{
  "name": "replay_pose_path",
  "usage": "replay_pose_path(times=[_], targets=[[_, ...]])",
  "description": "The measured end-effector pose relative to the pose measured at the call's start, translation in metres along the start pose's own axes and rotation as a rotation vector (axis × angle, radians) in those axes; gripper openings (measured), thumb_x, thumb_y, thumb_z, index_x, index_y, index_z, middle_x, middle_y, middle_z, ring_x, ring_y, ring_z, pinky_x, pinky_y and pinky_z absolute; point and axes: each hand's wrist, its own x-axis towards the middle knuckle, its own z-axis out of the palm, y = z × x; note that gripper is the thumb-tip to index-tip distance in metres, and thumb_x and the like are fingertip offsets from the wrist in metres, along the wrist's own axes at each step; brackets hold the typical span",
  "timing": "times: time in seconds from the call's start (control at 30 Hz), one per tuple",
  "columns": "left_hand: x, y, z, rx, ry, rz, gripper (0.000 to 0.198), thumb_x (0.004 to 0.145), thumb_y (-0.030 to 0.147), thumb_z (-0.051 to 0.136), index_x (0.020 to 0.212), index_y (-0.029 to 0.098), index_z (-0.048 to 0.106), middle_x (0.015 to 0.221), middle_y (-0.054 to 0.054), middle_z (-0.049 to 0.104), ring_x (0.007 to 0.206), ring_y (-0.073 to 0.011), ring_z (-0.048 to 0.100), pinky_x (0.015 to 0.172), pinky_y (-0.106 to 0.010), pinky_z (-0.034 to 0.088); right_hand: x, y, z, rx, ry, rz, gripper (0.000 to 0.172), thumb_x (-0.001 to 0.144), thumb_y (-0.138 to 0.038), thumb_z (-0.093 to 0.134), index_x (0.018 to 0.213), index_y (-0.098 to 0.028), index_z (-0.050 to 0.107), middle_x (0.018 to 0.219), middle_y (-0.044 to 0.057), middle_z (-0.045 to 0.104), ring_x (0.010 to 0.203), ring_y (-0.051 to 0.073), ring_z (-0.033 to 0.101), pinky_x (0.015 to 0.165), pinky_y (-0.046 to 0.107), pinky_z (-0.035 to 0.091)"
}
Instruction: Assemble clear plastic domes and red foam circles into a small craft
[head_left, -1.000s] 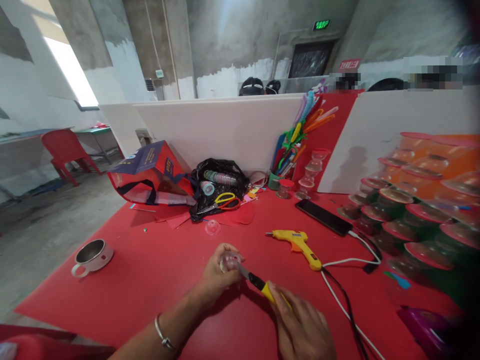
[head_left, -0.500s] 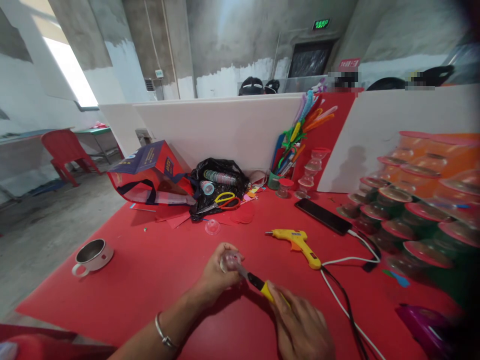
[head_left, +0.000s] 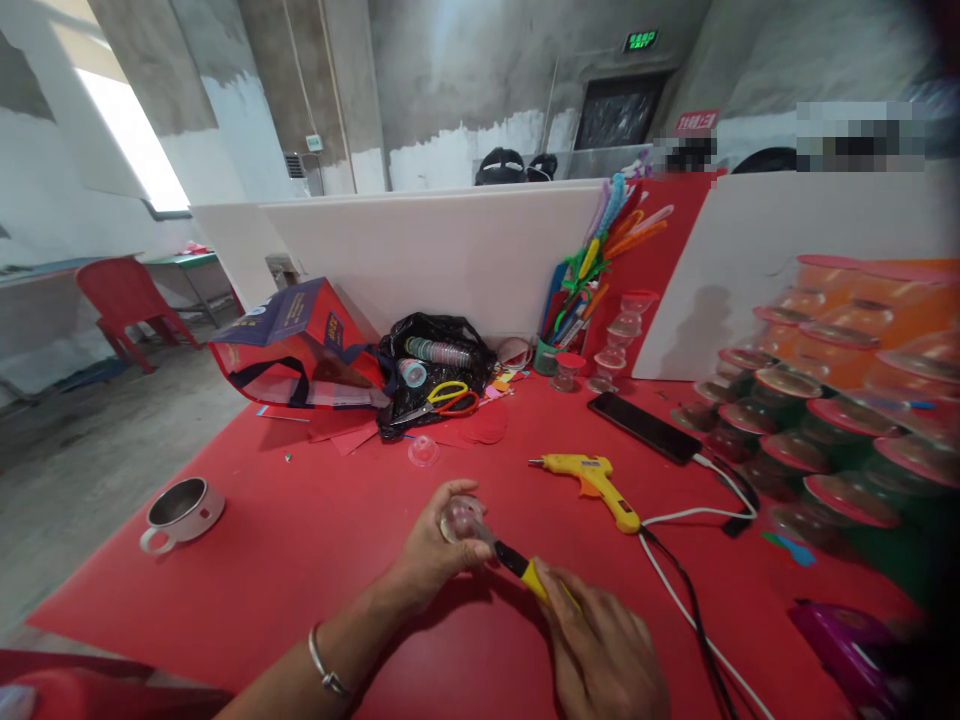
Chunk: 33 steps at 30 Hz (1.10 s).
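Note:
A small clear plastic dome (head_left: 459, 517) is held between the thumb and fingers of my left hand (head_left: 431, 550), above the red table (head_left: 315, 530). My right hand (head_left: 600, 640) is wrapped round the yellow handle of a cutter knife (head_left: 525, 574) with a black front part. The knife's tip meets the near right side of the dome; its exact contact is hidden by my left thumb. Another clear dome (head_left: 424, 451) lies on the table beyond my left hand. To the right rests a yellow glue gun (head_left: 596, 485).
A cup (head_left: 182, 512) stands at the left. Behind are a red and blue bag (head_left: 289, 345), a black plastic bag (head_left: 397, 415), scissors (head_left: 442, 400) and pipe cleaners (head_left: 592, 260). A phone (head_left: 645, 428), cables and stacked clear cups (head_left: 787, 460) occupy the right.
The dome shows slightly more, as my left fingers have shifted a little around it. My right hand keeps its hold on the knife. The whole view has shifted slightly.

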Motion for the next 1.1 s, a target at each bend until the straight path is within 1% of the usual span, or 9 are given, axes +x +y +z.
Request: replay_pose_path(times=[0.1,0.2,0.3,0.4,0.57,0.7,0.87,1.0,1.1], targets=[[-0.0003,0.0,0.001,-0.008,-0.001,-0.001,0.069,0.054,0.033,0.092,0.111,0.024,0.055,0.098,-0.001,0.06,0.071,-0.0133,0.064,0.062,-0.025,0.05,-0.0004,-0.0007,0.0004,-0.005,0.002,0.014,0.042,0.092,-0.005,0.046,0.13,-0.018,0.058,0.101,0.009,0.072,0.088,0.018,0.063,0.075,0.031,0.043],[-0.0007,0.0014,0.0029,0.003,-0.023,-0.009,0.064,0.057,0.034,0.091,0.106,0.023,0.053,0.086,-0.001,0.064,0.066,-0.0139,0.063,0.056,-0.023,0.048,-0.0002,-0.0016,0.0002,-0.018,0.0,0.026,0.039,0.092,-0.004,0.045,0.124,-0.018,0.061,0.101,0.009,0.072,0.087,0.018,0.063,0.076,0.031,0.043],[-0.001,0.0032,0.0046,0.016,-0.029,-0.005,0.061,0.058,0.035,0.09,0.102,0.022,0.051,0.079,-0.001,0.066,0.064,-0.0147,0.064,0.056,-0.023,0.048,0.0013,-0.0026,-0.0008,-0.027,-0.002,0.021,0.033,0.093,-0.005,0.045,0.118,-0.016,0.063,0.1,0.01,0.072,0.087,0.018,0.062,0.075,0.031,0.042],[-0.0012,0.0046,0.0053,0.033,-0.012,0.005,0.059,0.057,0.035,0.09,0.1,0.021,0.052,0.08,-0.001,0.066,0.065,-0.0147,0.064,0.057,-0.023,0.049,0.0024,-0.0034,-0.0015,-0.031,-0.004,0.018,0.031,0.093,-0.006,0.045,0.116,-0.015,0.064,0.099,0.01,0.072,0.087,0.019,0.062,0.074,0.031,0.042],[-0.0014,0.0053,0.0054,0.055,-0.014,0.006,0.058,0.059,0.036,0.09,0.101,0.02,0.053,0.076,0.0,0.065,0.063,-0.0135,0.063,0.057,-0.022,0.047,0.0016,-0.0038,-0.0012,-0.027,0.008,0.035,0.033,0.092,-0.005,0.046,0.117,-0.016,0.064,0.1,0.01,0.072,0.088,0.019,0.063,0.075,0.032,0.042],[-0.0009,0.0034,0.0049,0.04,-0.005,0.005,0.06,0.057,0.037,0.09,0.102,0.02,0.054,0.081,-0.001,0.064,0.064,-0.0129,0.062,0.056,-0.022,0.046,0.0011,-0.004,-0.0009,-0.014,0.007,0.043,0.035,0.092,-0.004,0.046,0.119,-0.017,0.063,0.101,0.009,0.072,0.09,0.019,0.063,0.077,0.032,0.043],[0.0,0.0012,0.0032,0.038,-0.003,-0.003,0.061,0.056,0.041,0.09,0.101,0.02,0.055,0.084,-0.001,0.063,0.06,-0.0094,0.058,0.055,-0.021,0.044,0.0018,-0.0041,-0.0006,-0.01,0.013,0.041,0.034,0.092,-0.005,0.046,0.118,-0.016,0.064,0.1,0.01,0.072,0.09,0.019,0.063,0.077,0.031,0.043],[0.0008,-0.0003,0.0014,0.047,-0.018,0.004,0.058,0.06,0.038,0.089,0.103,0.02,0.054,0.085,-0.001,0.065,0.066,-0.0112,0.06,0.058,-0.021,0.045,0.0016,-0.003,-0.0001,-0.006,0.012,0.044,0.035,0.092,-0.005,0.046,0.12,-0.017,0.064,0.1,0.009,0.072,0.09,0.019,0.063,0.077,0.031,0.043],[0.0007,-0.0004,0.002,0.051,-0.021,0.01,0.056,0.062,0.036,0.088,0.103,0.02,0.053,0.081,-0.001,0.066,0.066,-0.0125,0.062,0.059,-0.022,0.045,0.0003,-0.0021,0.0,-0.006,0.005,0.042,0.037,0.092,-0.006,0.046,0.122,-0.017,0.063,0.1,0.009,0.072,0.09,0.019,0.063,0.077,0.03,0.043]])
